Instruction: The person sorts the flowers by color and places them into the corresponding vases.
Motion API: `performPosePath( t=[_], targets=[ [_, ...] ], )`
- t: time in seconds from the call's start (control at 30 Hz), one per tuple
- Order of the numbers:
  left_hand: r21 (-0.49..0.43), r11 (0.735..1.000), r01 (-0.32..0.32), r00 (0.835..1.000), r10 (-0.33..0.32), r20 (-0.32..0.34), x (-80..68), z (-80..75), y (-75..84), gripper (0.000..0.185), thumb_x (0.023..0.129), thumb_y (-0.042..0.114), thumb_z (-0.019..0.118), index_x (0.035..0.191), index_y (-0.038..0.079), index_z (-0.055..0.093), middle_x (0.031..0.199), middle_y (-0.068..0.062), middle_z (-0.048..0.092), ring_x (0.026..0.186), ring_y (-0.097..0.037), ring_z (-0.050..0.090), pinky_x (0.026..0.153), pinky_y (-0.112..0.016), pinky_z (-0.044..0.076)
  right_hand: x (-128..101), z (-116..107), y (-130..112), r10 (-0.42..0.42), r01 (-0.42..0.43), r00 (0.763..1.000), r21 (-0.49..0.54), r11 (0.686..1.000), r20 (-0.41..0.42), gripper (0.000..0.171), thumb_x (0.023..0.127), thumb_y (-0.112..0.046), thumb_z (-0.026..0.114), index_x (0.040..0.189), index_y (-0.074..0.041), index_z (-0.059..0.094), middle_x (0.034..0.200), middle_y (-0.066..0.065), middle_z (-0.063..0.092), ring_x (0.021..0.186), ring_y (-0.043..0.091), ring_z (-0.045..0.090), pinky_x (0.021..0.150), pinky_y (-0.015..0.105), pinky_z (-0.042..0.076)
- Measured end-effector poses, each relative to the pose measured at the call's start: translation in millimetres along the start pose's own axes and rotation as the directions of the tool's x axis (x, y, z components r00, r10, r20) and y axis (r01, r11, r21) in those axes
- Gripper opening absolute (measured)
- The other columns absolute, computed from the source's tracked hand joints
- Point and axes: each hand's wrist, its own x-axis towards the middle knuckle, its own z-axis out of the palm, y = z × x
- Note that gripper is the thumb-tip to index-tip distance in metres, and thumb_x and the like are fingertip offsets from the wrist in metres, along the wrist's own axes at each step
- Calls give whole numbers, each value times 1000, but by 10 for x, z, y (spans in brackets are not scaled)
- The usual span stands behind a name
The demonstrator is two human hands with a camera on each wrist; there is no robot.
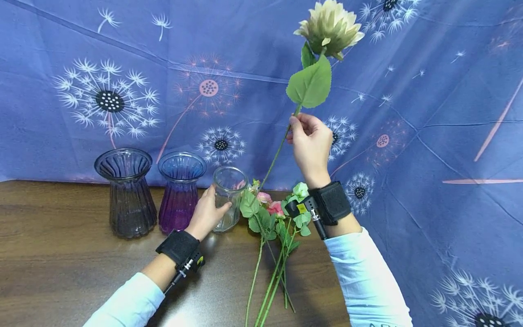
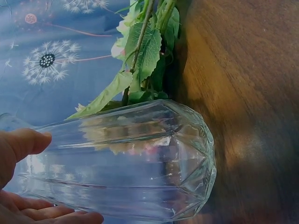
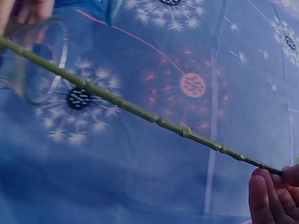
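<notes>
The brown wooden worktop [image 1: 61,272] filled the lower left and middle of the head view, with the blue dandelion-print cloth [image 1: 261,41] behind it. On it, from left to right, stood the dark grey ribbed glass vase [image 1: 132,206], the purple ribbed glass vase [image 1: 178,202] and, near the centre, the clear glass vase [image 1: 232,193], the left grip [image 1: 207,211] at its left side. Just right of that lay the leafy pink-and-pale-green flower bunch [image 1: 269,220], stems toward the lower edge. Above, top right of centre, was the cream-petalled, green-stemmed flower [image 1: 330,32], its stem slanting down-left through the right grip [image 1: 312,141].
</notes>
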Motion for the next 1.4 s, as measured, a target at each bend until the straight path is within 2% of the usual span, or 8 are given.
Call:
performPosePath(
  t=[0.2,0.4,0.67,0.77,0.9,1.03,1.4],
  targets=[
    [-3,1000,-6,1000,6,-5,-8,3,-16,66,80,15,71,136,-2,40,132,-28,49,121,-43,49,101,-52,39,140,117,-144,-72,72,997,4,997,-43,21,90,-9,60,100,8,66,83,21,68,49,-4,54,53,17,50],
    [-5,1000,-14,1000,14,-23,-12,18,-27,63,79,16,71,133,-2,43,130,-28,51,117,-44,51,100,-53,41,169,282,-206,-117,117,991,-11,993,-59,21,90,-10,60,100,7,66,81,20,67,52,-5,53,54,17,49],
    [14,1000,-2,1000,2,-17,-13,23,-13,63,79,17,72,132,-3,43,130,-28,51,117,-44,51,99,-53,41,108,433,-180,-129,127,990,-37,991,-59,19,90,-11,60,98,4,67,79,17,68,62,27,63,53,16,48],
    [12,1000,-7,1000,8,-15,-12,16,-8,63,80,16,71,132,-3,42,130,-28,51,118,-44,51,99,-52,41,90,468,-163,-135,133,989,-40,990,-52,20,90,-12,60,99,4,67,78,17,68,56,14,61,54,16,48],
    [15,1000,-9,1000,9,-14,-6,13,-12,63,80,16,71,133,-3,42,130,-28,50,118,-44,50,100,-52,41,58,505,-141,-138,137,990,-34,990,-31,20,91,-12,59,100,5,67,79,17,68,58,12,61,57,17,50],
    [18,1000,-2,1000,2,-20,2,14,-27,65,79,16,72,133,-3,42,131,-28,50,118,-43,51,100,-52,41,15,553,-110,-128,128,992,-23,992,1,20,92,-12,58,101,4,66,81,17,67,68,31,64,58,19,50],
    [15,1000,10,1000,-10,-13,-1,15,-25,64,79,18,72,133,-1,43,128,-27,52,117,-43,52,98,-53,42,-101,672,43,-99,101,994,-73,992,40,21,91,-14,59,100,3,67,81,16,69,65,23,65,57,19,48]
  ],
)
